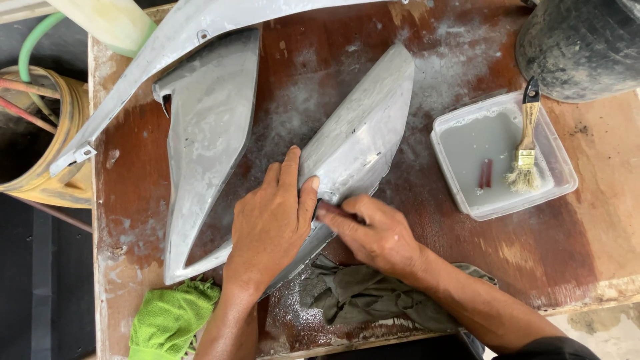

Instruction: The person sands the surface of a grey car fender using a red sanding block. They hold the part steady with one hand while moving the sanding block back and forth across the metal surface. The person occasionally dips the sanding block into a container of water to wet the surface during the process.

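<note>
A grey, dusty pointed body panel (pixel 363 130) lies across the middle of a brown wooden table (pixel 580 220). My left hand (pixel 270 223) rests flat on its near end, thumb pressed on the surface. My right hand (pixel 373 230) is closed on a small dark piece, pressed against the panel's near edge right beside my left thumb. What that piece is stays mostly hidden by my fingers. A second, longer grey panel (pixel 207 140) lies to the left of the first.
A clear plastic tub (pixel 557 183) of grey water holds a wooden-handled brush (pixel 527 143). A grey rag (pixel 363 293) and a green cloth (pixel 170 317) lie at the near edge. A black bucket (pixel 580 43) stands far right, a yellow bucket (pixel 63 180) off the left edge.
</note>
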